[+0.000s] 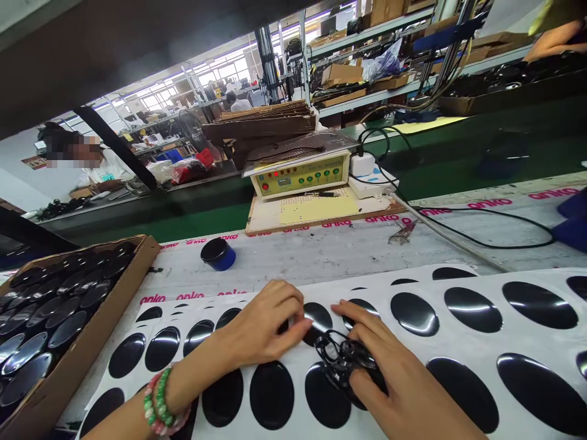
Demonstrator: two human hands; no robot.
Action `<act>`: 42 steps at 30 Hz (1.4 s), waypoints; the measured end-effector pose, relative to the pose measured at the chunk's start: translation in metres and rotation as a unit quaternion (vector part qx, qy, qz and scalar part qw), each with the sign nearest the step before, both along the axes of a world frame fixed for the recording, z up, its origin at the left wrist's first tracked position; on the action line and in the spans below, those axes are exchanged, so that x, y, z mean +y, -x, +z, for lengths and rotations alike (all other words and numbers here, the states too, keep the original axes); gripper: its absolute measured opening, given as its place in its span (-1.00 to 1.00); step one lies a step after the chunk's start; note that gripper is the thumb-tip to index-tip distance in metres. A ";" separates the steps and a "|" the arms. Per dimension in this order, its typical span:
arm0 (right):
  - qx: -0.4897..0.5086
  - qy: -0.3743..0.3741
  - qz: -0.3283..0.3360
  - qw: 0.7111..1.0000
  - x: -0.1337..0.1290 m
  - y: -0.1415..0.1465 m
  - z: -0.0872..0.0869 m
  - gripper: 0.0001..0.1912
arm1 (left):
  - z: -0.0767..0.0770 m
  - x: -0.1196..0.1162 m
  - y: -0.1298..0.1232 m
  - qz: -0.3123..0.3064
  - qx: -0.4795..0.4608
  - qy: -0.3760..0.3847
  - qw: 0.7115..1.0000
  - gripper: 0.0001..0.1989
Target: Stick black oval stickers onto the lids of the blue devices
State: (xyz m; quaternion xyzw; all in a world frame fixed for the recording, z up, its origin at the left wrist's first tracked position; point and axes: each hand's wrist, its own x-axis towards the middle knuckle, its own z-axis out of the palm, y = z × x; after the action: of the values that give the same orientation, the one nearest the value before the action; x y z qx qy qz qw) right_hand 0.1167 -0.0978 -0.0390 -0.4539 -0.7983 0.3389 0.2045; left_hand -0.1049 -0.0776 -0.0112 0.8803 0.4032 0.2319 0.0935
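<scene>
My left hand (270, 324), with a beaded bracelet at the wrist, has its thumb and fingers curled together beside a black oval disc (320, 322); whatever is between the fingertips, if anything, I cannot make out. In my right hand (389, 360) is a tangled bundle of thin black cord (337, 354) with a dark part under the palm, mostly hidden. That hand's index finger stretches toward the same disc. Both hands are over a white sheet (380, 397) carrying rows of glossy black ovals, such as the one below my left hand (272, 396).
A cardboard box (147, 256) of glossy black oval parts stands at the left. Behind the sheet is a blue jar with a black top (219, 254). Further back are a control box (302, 174), a white plug (362, 164) and cables. A person (92, 162) sits across the bench.
</scene>
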 end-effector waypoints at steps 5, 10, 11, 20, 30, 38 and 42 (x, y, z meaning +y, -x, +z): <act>0.013 -0.009 -0.005 1.000 0.001 -0.009 -0.004 -0.81 | 0.018 -0.011 0.032 0.138 -0.087 0.057 0.985 -0.81; 0.101 -0.002 -0.057 0.993 -0.003 -0.018 0.008 -0.80 | 0.020 -0.008 0.034 0.124 -0.007 0.108 0.986 -0.64; 0.116 -0.004 -0.053 0.992 -0.004 -0.016 0.013 -0.80 | 0.019 -0.007 0.031 0.106 0.028 0.109 0.988 -0.56; 0.053 0.018 0.045 0.997 -0.011 0.034 0.017 -0.69 | 0.004 0.007 0.023 0.062 0.156 0.054 0.984 -0.86; 0.043 0.026 0.052 0.997 -0.012 0.036 0.011 -0.71 | -0.006 -0.007 0.027 0.055 0.153 -0.040 0.986 -0.75; 0.086 0.040 0.022 0.995 -0.015 0.040 0.005 -0.83 | -0.014 -0.011 0.031 0.024 0.090 -0.070 0.993 -0.80; 0.107 0.043 0.019 0.993 -0.014 0.039 0.005 -0.84 | -0.007 -0.019 0.033 0.052 0.008 -0.010 0.999 -0.86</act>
State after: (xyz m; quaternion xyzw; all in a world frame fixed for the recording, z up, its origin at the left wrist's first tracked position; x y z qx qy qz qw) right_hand 0.0776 -0.1118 -0.0335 -0.4079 -0.7651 0.4237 0.2622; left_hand -0.1378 -0.0967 -0.0179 0.8607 0.4470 0.2338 0.0692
